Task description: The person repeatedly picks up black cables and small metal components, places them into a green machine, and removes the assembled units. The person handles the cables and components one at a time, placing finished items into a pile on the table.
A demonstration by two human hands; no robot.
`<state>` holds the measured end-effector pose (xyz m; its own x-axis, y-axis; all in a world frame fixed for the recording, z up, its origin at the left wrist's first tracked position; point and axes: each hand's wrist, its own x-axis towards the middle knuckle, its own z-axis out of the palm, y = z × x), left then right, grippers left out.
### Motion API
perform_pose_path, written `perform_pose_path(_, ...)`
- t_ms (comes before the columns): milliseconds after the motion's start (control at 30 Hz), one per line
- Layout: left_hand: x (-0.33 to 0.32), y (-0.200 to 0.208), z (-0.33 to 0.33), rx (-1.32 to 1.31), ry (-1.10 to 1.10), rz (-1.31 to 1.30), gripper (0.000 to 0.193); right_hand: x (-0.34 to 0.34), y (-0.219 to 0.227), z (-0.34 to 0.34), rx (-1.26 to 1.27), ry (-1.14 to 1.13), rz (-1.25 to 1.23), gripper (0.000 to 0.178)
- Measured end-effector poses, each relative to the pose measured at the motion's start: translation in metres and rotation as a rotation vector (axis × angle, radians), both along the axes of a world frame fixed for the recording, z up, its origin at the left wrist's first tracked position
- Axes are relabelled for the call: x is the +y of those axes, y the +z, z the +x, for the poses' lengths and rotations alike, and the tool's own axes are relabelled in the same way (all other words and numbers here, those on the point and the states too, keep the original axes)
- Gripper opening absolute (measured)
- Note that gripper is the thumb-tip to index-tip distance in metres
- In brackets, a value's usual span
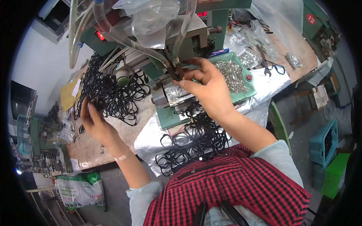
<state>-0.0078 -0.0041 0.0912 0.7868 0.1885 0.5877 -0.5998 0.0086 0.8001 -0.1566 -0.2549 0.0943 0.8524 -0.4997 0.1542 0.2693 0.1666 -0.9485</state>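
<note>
My right hand [213, 90] reaches into the working point of a green bench machine [149, 67]. Its thumb and fingertips are pinched together beside a narrow upright metal tool [180, 71], above a silvery metal block [175, 94]; what they hold is too small to make out. My left hand [98, 126] is at the edge of a heap of thin black looped cords [113, 100], fingers stretched out and apart. More black cords [196, 139] hang below the block toward my lap. A green tray [252, 89] of small shiny metal pieces [230, 75] stands beside my right hand.
Clear hoses [109, 30] and a plastic bag [154, 22] hang over the machine. A wrench [266, 67] lies on the right of the table. A white and green sack [81, 190] stands on the floor at left, blue crates [323, 143] at right.
</note>
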Motion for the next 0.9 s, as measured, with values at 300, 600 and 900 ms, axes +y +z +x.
perform_pose_path(300, -0.107, -0.011, -0.097, -0.861, -0.6, 0.619, 0.024, -0.091, -0.083, -0.027, 0.415, -0.541, -1.32, 0.025)
perform_pose_path(600, -0.106, -0.027, -0.084, -0.852, -0.67, 0.602, 0.038, -0.109, -0.108, -0.04, 0.276, -0.554, -1.239, 0.014)
perform_pose_path(900, -0.005, -0.038, -0.094, -0.563, 0.34, 0.591, 0.028, -0.11, -0.108, -0.06, 0.089, -0.59, -0.026, 0.021)
